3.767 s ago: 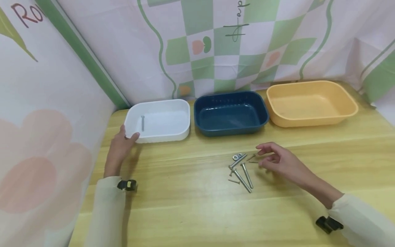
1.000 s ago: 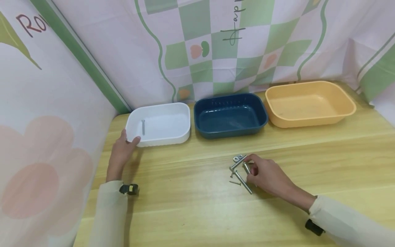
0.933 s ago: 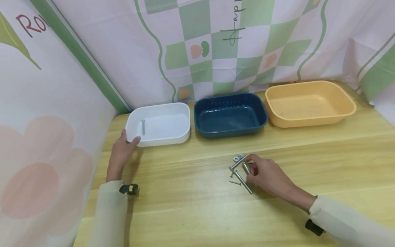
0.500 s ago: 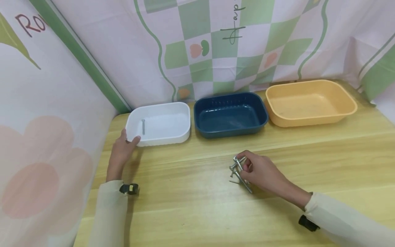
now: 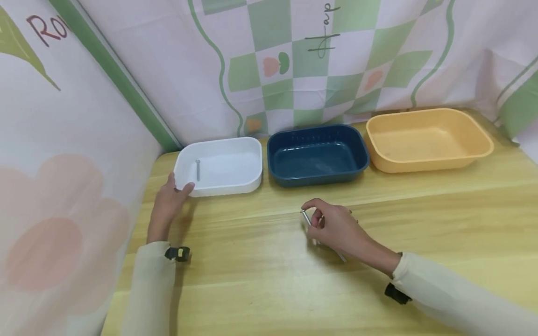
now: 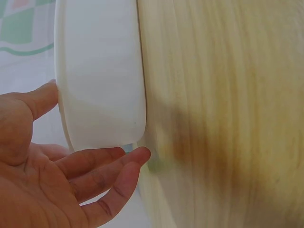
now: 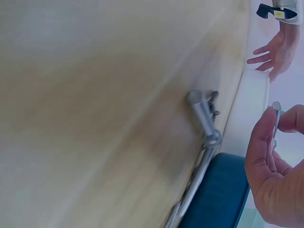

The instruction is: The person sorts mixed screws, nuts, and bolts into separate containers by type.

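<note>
My right hand pinches a long silver bolt between thumb and fingers, above the table. The right wrist view also shows this held bolt, raised off the wood. Beneath the hand lie other bolts and small hardware, mostly hidden in the head view; one bolt's end pokes out below the hand. At the far left, my left hand holds the near-left corner of the white tray, thumb on its rim and fingers against its outer side. One bolt lies inside that tray.
Right of the white tray stands a dark blue tray, then a yellow tray, in a row along the back of the wooden table. A patterned cloth hangs close behind them.
My right hand has picked a bolt up from the pile and moved left with it, over the other hardware. The left hand stays at the white tray.
</note>
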